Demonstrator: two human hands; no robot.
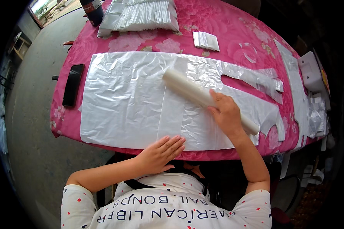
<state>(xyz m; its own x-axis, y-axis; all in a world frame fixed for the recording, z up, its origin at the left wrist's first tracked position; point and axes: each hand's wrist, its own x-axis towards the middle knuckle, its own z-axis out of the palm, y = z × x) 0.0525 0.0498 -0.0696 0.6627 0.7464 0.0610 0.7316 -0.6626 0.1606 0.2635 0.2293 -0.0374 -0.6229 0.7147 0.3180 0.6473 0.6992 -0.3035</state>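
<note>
One dark bottle (92,11) stands toward the far left of my pink flowered tablecloth (227,28), and I cannot see what it holds. A white plastic container (309,68) sits at the far right edge, its inside hidden from me. In front of me lie flat plastic bags (122,99), whitish, shiny and half see-through, finely creased, with their handle straps reaching to the right around a rounded cutout; whether anything is inside them I cannot tell. The pale tube (185,87) is smooth, straight and slightly blurred, slanting over the bags from near their middle down to the lower right. My right hand (226,112) is wrapped around it, nearer its right end, thumb and fingers curled; I cannot tell whether the tube presses on the plastic. My left hand (160,154) holds nothing: it is flat, fingers straight and close together, over the bags' near edge. The tube is ahead of that hand and to its right, well apart from it.
</note>
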